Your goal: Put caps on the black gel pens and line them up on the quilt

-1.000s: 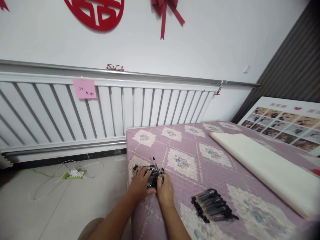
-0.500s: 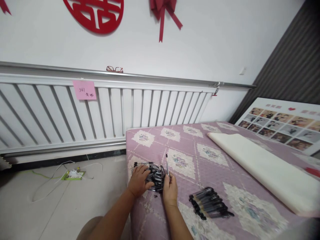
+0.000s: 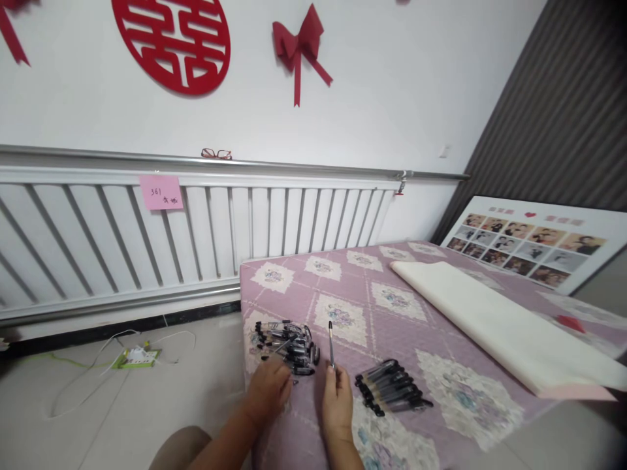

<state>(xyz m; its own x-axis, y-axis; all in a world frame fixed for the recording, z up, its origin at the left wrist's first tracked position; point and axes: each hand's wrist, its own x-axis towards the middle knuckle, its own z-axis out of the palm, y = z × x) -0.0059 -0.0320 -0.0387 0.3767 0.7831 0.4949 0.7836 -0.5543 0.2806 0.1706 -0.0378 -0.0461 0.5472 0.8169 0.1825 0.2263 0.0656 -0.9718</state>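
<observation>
- The right hand (image 3: 337, 403) pinches one black-capped pen (image 3: 332, 346) between thumb and fingers, low on its barrel, the dark end pointing up and away from the wrist.
- The left hand (image 3: 268, 390) is half-curled at the near edge of the pen pile (image 3: 290, 346); a thin shaft shows past its fingertips, but whether they grip it cannot be made out.
- The pile, a loose jumble of black and clear pens at mixed angles, lies just beyond the left hand, near the corner of the bed.
- Beside the right hand, on its right, a row of pens (image 3: 392, 388) lies side by side, roughly aligned.
- All these rest on a purple bedcover (image 3: 350, 277) patterned with pale floral diamonds.
- Farther right, a long cream panel (image 3: 499, 326) lies across the cover, with a white photo board (image 3: 526, 228) behind it.
- Behind the bed stands a white radiator (image 3: 262, 222) bearing a pink note (image 3: 160, 192); red-framed glasses (image 3: 216, 155) sit on the pipe (image 3: 313, 168) above.
- On the floor, left of the bed, lies a green-edged power strip (image 3: 140, 357) with cables.
</observation>
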